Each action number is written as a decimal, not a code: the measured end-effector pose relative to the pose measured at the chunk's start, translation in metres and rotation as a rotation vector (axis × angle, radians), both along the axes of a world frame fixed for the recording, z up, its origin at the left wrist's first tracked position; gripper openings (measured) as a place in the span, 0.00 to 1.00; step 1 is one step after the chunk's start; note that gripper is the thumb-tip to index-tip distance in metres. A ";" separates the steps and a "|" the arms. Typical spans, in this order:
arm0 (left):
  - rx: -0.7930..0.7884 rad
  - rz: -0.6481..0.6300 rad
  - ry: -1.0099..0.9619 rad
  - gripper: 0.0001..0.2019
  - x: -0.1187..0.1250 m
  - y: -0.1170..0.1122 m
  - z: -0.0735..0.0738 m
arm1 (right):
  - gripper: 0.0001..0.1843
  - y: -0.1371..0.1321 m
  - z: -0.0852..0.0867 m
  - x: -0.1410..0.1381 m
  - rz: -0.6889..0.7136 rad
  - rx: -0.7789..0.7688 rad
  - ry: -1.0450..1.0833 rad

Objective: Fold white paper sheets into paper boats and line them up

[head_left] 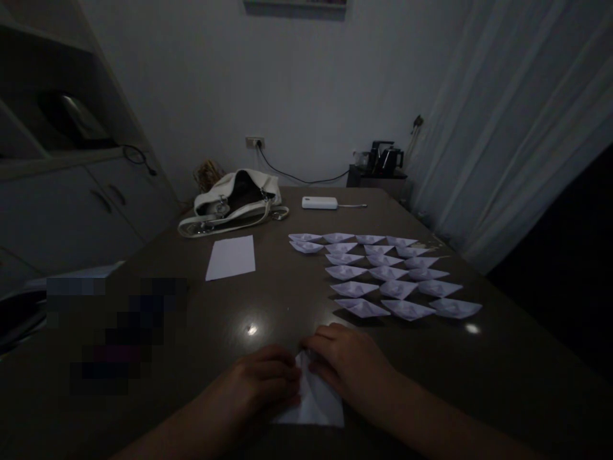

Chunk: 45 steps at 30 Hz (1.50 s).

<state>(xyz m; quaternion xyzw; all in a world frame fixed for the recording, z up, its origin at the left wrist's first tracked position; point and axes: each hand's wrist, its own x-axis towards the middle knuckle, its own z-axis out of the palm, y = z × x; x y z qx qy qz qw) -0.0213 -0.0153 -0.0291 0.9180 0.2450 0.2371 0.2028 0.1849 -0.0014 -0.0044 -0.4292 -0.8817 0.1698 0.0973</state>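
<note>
My left hand (pixel 261 380) and my right hand (pixel 347 361) both press down on a partly folded white paper (pixel 313 402) lying on the dark table near its front edge. Their fingertips meet over the paper's upper tip, fingers curled on the folds. Beyond my right hand, several folded white paper boats (pixel 383 275) lie in rows on the table. A flat white sheet (pixel 231 257) lies farther back to the left.
A white handbag (pixel 232 201) sits at the far left of the table (pixel 502 358), a white power bank (pixel 319 202) with a cable beside it. A kettle (pixel 383 156) stands on a small stand behind. Curtains hang on the right, cabinets on the left.
</note>
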 end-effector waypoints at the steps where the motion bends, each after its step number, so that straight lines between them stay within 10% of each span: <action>1: -0.001 -0.006 0.001 0.08 0.000 0.000 0.000 | 0.13 0.001 0.000 0.000 0.005 0.001 0.007; 13: -0.054 -0.012 0.035 0.07 -0.001 0.001 -0.002 | 0.08 0.001 -0.003 -0.001 0.037 0.041 -0.077; 27: -0.305 -0.006 0.054 0.14 -0.005 0.002 0.033 | 0.16 -0.014 0.000 -0.010 -0.056 0.087 -0.074; 45: -0.386 0.017 0.031 0.11 -0.010 0.021 0.020 | 0.09 -0.016 0.001 -0.012 -0.105 0.026 -0.105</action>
